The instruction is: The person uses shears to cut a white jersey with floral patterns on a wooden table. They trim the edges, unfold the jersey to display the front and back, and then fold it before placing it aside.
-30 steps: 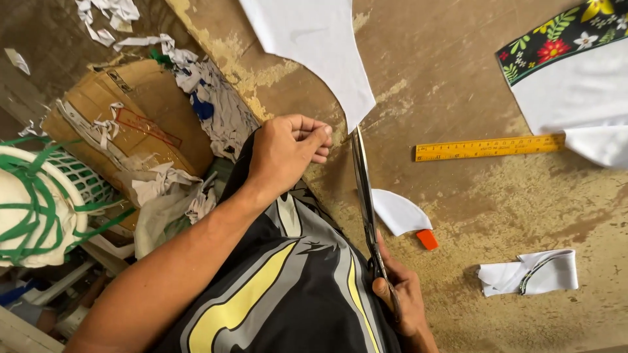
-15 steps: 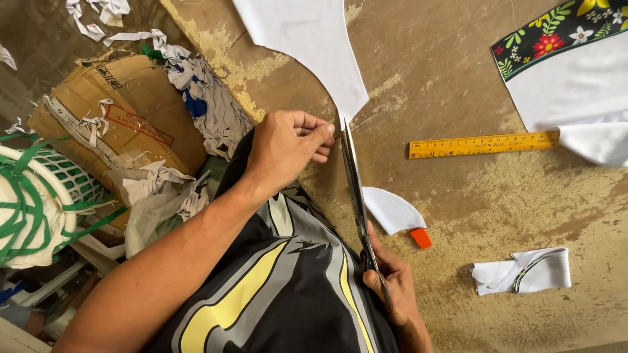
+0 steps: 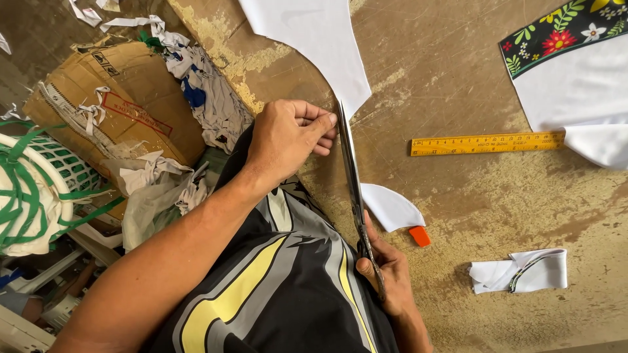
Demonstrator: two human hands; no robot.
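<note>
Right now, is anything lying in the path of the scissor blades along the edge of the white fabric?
Nothing visible does. The scissors, held by the right hand, run along the white fabric, whose edge the left hand pinches just beside the blade. The cut-off white piece, orange chalk and yellow ruler lie off to the side.

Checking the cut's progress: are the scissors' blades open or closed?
Closed, or nearly: the scissors show as one thin dark line, with no gap visible between blades.
</note>
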